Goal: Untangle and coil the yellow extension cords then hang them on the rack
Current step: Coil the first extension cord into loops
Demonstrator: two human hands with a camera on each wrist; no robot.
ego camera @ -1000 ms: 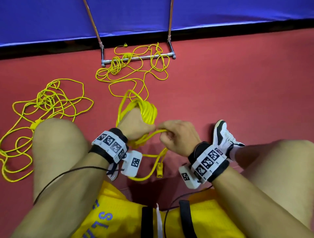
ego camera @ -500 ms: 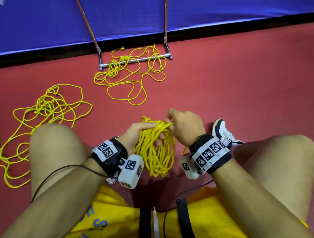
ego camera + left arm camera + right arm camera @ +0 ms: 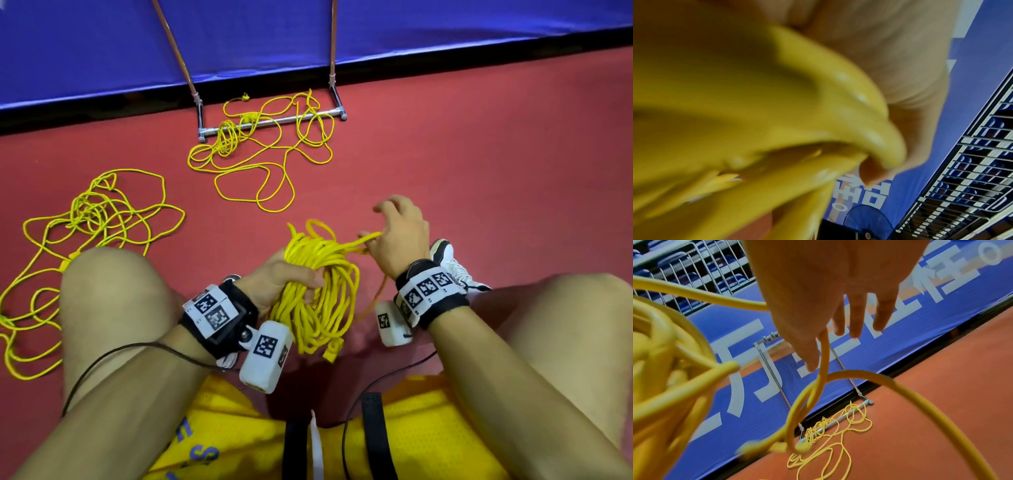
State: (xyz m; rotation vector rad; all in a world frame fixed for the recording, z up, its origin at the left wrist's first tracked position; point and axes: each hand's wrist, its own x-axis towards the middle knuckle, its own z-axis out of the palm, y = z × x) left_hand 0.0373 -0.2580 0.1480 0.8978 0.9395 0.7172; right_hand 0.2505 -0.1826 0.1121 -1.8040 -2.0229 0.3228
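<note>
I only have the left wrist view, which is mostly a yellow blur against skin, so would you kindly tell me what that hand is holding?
Observer: The left hand grips a coiled yellow cord, loops hanging between the knees.
Operator: Thank you. What is the right hand doing?
Observer: The right hand pinches a strand off the coil's top between thumb and forefinger; its other fingers are extended.
Operator: Are other cords left?
Observer: Yes. One tangled cord lies across the rack base bar, another tangle lies on the floor beyond the left knee.
</note>
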